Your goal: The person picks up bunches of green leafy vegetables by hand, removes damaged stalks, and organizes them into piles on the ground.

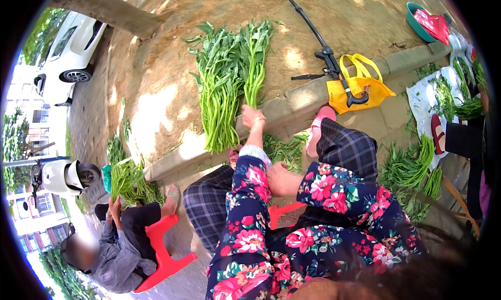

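Note:
A large pile of leafy green vegetable stalks point(221, 84) lies on the bare earth and over the concrete kerb. Stretched forward, my left hand point(253, 117) is closed around the stem ends of a separate bunch of the same greens point(256, 61), which lies along the pile's right side with its leaves pointing away. My right hand point(282, 179) is bent near my left sleeve, above my lap; its fingers are partly hidden, and whether it holds anything does not show. Loose leaves point(287, 151) cover the ground below the kerb, between my feet.
A black walking stick point(309, 26) rests across a yellow bag point(336, 98) on the kerb point(411, 59). At left, a person point(117, 253) on a red plastic stool point(166, 257) handles greens. More greens point(411, 165) lie at right beside another person's foot. A teal basin point(415, 24) stands farther back.

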A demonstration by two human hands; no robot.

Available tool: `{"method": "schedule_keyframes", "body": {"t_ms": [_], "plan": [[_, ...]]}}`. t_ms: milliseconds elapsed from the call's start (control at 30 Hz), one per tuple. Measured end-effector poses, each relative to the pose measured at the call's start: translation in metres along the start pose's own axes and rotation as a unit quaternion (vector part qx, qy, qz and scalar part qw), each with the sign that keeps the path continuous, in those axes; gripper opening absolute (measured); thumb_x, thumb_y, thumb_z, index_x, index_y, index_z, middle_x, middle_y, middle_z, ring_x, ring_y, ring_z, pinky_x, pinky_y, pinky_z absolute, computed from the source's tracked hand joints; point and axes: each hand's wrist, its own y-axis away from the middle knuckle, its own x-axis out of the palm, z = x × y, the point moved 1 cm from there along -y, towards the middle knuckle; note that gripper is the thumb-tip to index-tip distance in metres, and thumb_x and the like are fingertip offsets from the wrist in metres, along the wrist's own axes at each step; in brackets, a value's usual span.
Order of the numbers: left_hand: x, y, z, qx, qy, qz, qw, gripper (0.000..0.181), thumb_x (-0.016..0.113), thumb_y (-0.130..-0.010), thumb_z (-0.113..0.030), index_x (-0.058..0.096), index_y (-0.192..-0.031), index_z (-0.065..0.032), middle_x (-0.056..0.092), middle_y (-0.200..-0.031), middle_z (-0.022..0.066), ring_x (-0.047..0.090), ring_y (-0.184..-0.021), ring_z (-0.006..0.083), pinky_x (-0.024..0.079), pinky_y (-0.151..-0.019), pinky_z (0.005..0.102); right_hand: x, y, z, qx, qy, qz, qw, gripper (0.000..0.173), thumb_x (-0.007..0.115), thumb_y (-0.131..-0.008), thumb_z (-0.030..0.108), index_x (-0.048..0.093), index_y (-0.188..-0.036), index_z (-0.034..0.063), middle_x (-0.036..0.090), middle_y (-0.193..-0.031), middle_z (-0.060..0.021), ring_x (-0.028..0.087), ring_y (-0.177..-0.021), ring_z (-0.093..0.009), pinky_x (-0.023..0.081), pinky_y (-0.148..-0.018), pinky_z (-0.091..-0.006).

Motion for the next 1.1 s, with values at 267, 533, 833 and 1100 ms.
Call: {"method": "schedule_keyframes", "body": {"t_ms": [267,533,833,1100], "plan": [[0.019,0.045,-0.014,0.042,0.032,0.097,0.994,0.056,0.075,-0.066,-0.027,0.04,-0.101,-0.0009,0.063,-0.086,0.0225,0.061,-0.084,0.0366,0.048,-0.074,0.0431,0.05,-0.018,0.036,-0.096,0.032,0.162,0.982,0.029,0.055,-0.079,0.025,0.064,-0.099,0.0072,0.063,-0.089,-0.0129,0.059,-0.077,-0.032,0.046,-0.063,-0.0509],[0.037,0.054,-0.019,0.117,0.031,0.11,0.987,0.066,0.076,-0.065,-0.024,0.034,-0.11,0.0001,0.062,-0.085,0.0238,0.061,-0.082,0.0379,0.049,-0.073,0.0435,0.099,-0.043,0.047,-0.114,0.043,0.165,0.979,0.033,0.048,-0.079,0.04,0.063,-0.092,0.0136,0.061,-0.079,-0.0112,0.057,-0.071,-0.031,0.044,-0.065,-0.0496],[0.036,0.049,-0.02,0.119,-0.01,0.167,0.979,0.099,0.074,-0.065,-0.026,0.01,-0.137,-0.0041,0.063,-0.093,0.0204,0.061,-0.087,0.0342,0.048,-0.076,0.0401,0.141,-0.068,0.052,-0.174,0.051,0.277,0.944,0.033,0.043,-0.083,0.034,0.058,-0.105,0.0155,0.06,-0.095,-0.0098,0.056,-0.086,-0.032,0.042,-0.071,-0.0518],[0.012,0.062,-0.037,0.087,-0.119,0.224,0.963,0.113,0.063,-0.068,-0.057,-0.012,-0.14,-0.0115,0.063,-0.1,0.0156,0.062,-0.087,0.0333,0.044,-0.069,0.0581,0.134,-0.067,0.055,-0.186,-0.001,0.216,0.959,0.037,0.041,-0.085,0.029,0.051,-0.118,0.0159,0.059,-0.109,-0.0089,0.056,-0.096,-0.032,0.042,-0.074,-0.0535]]}}
